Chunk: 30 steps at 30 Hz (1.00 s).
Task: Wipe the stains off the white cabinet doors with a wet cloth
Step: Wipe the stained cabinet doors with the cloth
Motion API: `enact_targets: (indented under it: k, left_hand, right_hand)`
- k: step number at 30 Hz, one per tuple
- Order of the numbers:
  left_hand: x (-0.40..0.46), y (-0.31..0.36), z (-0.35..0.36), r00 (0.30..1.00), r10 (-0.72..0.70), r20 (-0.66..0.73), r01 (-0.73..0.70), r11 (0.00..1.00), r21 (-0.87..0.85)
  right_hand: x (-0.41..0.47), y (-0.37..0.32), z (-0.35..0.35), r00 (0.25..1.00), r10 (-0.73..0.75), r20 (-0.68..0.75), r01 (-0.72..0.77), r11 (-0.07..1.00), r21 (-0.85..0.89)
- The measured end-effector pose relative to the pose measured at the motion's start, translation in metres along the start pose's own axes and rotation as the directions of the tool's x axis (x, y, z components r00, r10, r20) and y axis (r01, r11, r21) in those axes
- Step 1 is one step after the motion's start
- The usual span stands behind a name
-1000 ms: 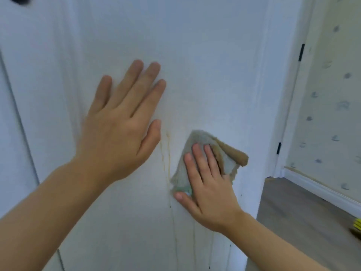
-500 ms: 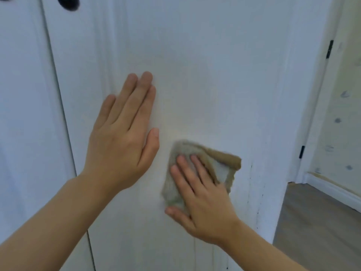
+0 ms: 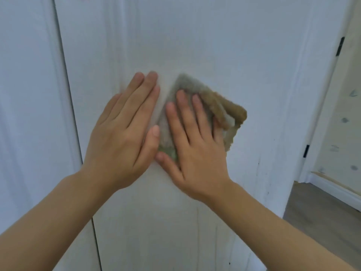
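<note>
A white cabinet door point(image 3: 195, 40) fills the view, upright in front of me. My right hand point(image 3: 193, 147) presses a folded grey-green and tan cloth point(image 3: 224, 108) flat against the door at its middle. My left hand point(image 3: 125, 132) lies flat on the door just left of the cloth, fingers together, thumb touching the cloth's left edge. Faint vertical streaks point(image 3: 197, 218) run down the door below my hands, and small dark specks point(image 3: 258, 165) mark its right edge.
A second white door point(image 3: 25, 114) stands to the left, with a dark vertical gap point(image 3: 68, 94) between the two. On the right, a white door frame with black hinges point(image 3: 305, 151) opens onto a wood floor point(image 3: 322, 218) and a pale patterned wall point(image 3: 343, 114).
My right hand has slid the cloth up the door and closer to my left hand. The brown drip streak seen one second ago is no longer visible there. The view has shifted.
</note>
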<state>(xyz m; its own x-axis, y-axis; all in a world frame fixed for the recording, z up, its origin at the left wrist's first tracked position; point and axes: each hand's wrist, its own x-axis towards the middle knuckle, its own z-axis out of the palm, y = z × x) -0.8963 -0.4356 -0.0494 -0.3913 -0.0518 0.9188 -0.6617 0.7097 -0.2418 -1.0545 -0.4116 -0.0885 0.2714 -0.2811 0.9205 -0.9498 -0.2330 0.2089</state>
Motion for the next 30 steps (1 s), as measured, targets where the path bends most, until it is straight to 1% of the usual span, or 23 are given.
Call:
enact_targets:
  k: [2,4,6,8,10,13,15,17,18,20,21,22,24,27,29,30]
  left_hand:
    - [-0.004,0.003,0.001,1.0,-0.014,-0.001,0.014,1.0,0.004]
    - [-0.009,0.014,0.005,0.999,-0.041,-0.01,0.041,0.999,0.006]
    - [-0.009,0.026,0.007,1.0,-0.031,0.005,0.031,0.999,0.009]
    - [-0.002,0.034,0.01,0.999,-0.007,0.034,0.007,1.0,0.006]
    - [0.004,0.038,0.016,0.999,0.007,0.035,-0.008,0.999,0.043]
    - [0.006,0.049,0.029,0.998,0.059,0.028,-0.062,0.99,0.127]
    - [0.007,0.063,0.04,0.995,0.097,0.03,-0.1,0.988,0.121]
    - [0.008,0.078,0.054,0.994,0.103,0.041,-0.106,0.99,0.088]
    - [0.009,0.084,0.06,0.994,0.098,0.048,-0.102,0.991,0.082]
    - [0.01,0.092,0.072,0.994,0.093,0.056,-0.098,0.989,0.107]
    - [0.008,0.095,0.077,0.994,0.088,0.057,-0.095,0.987,0.13]
    - [0.008,0.095,0.08,0.995,0.087,0.052,-0.094,0.983,0.159]
    - [0.006,0.094,0.086,0.995,0.088,0.047,-0.096,0.972,0.213]
    - [0.004,0.094,0.089,0.995,0.092,0.045,-0.101,0.96,0.26]
    - [0.004,0.094,0.09,0.994,0.098,0.052,-0.108,0.956,0.273]
    - [0.004,0.094,0.09,0.994,0.101,0.051,-0.111,0.953,0.281]
  right_hand:
    - [-0.056,-0.008,0.01,0.982,-0.113,0.149,0.103,0.992,0.068]
    - [-0.087,-0.008,0.015,0.959,-0.154,0.237,0.123,0.983,0.139]
    - [-0.087,-0.005,0.014,0.948,-0.168,0.271,0.121,0.976,0.182]
    - [-0.078,0.005,0.007,0.94,-0.195,0.279,0.153,0.974,0.166]
    - [-0.078,0.025,0.0,0.937,-0.213,0.276,0.181,0.974,0.137]
    - [-0.083,0.068,-0.013,0.968,-0.105,0.228,0.096,0.994,0.05]
    - [-0.087,0.095,-0.021,0.984,-0.019,0.175,0.028,0.999,-0.047]
    - [-0.085,0.114,-0.026,0.987,0.099,0.127,-0.088,0.992,-0.087]
    - [-0.083,0.118,-0.026,0.978,0.183,0.103,-0.175,0.981,-0.08]
    - [-0.083,0.117,-0.022,0.933,0.356,0.042,-0.356,0.934,-0.022]
    - [-0.09,0.113,-0.018,0.91,0.414,0.029,-0.415,0.91,0.01]
    - [-0.099,0.107,-0.015,0.896,0.442,0.038,-0.443,0.896,0.033]
    - [-0.137,0.096,-0.009,0.893,0.433,0.12,-0.439,0.899,0.019]
    - [-0.198,0.094,-0.006,0.906,0.342,0.249,-0.318,0.939,-0.133]
    - [-0.204,0.1,-0.008,0.905,0.312,0.288,-0.271,0.947,-0.174]
    - [-0.194,0.103,-0.01,0.909,0.31,0.278,-0.271,0.948,-0.169]
